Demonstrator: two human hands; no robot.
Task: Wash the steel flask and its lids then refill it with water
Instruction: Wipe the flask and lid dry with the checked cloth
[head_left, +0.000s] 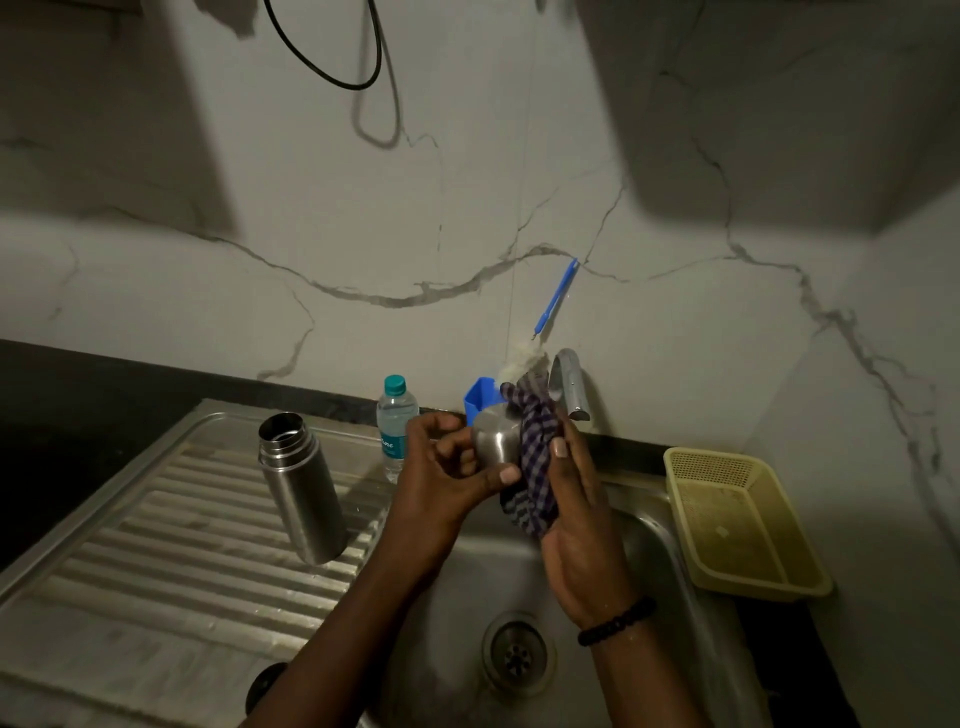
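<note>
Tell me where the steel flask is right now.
In the head view, the steel flask stands open on the ribbed drainboard, left of both hands.

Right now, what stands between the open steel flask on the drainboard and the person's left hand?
In the head view, a clear plastic water bottle with a teal cap stands between the open steel flask and the left hand, toward the back wall.

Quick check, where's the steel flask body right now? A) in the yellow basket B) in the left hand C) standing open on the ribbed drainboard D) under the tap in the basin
C: the steel flask stands uncapped on the drainboard, left of the basin, while the left hand holds a steel lid and the right hand holds a checked cloth against it.
</note>
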